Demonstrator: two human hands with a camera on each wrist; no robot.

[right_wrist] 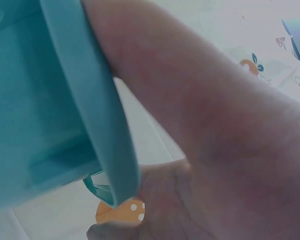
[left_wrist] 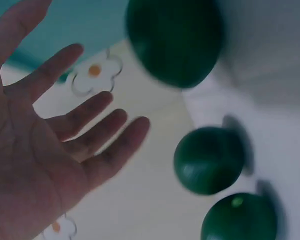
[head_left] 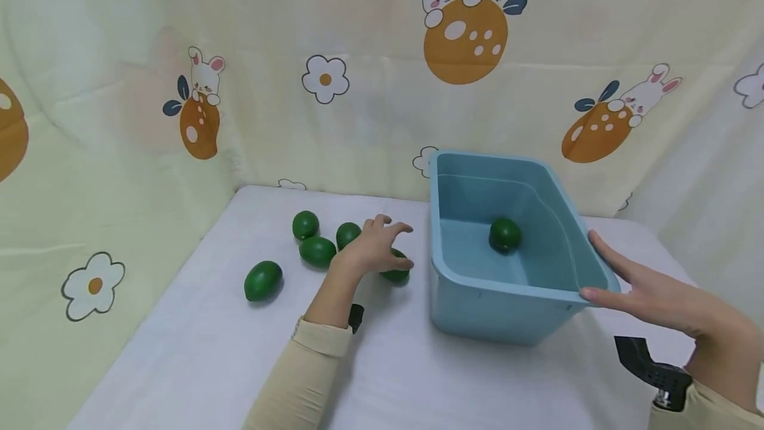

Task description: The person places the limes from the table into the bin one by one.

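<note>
your left hand reaching with fingers spread, beside the tub, over a green fruit it partly hides, your right hand splayed against the blue tub, some fingers out of sight

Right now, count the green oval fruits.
6: one fruit in the light-blue rectangular plastic bin, one by the left hand, three clustered leftward, one apart, farthest left. More may be hidden.

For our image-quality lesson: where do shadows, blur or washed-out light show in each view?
Head: soft shadow beside the leftmost green fruit; left wrist: dim, uppermost green fruit blurred; right wrist: patterned cloth washed out at upper right, right hand blurry.
</note>
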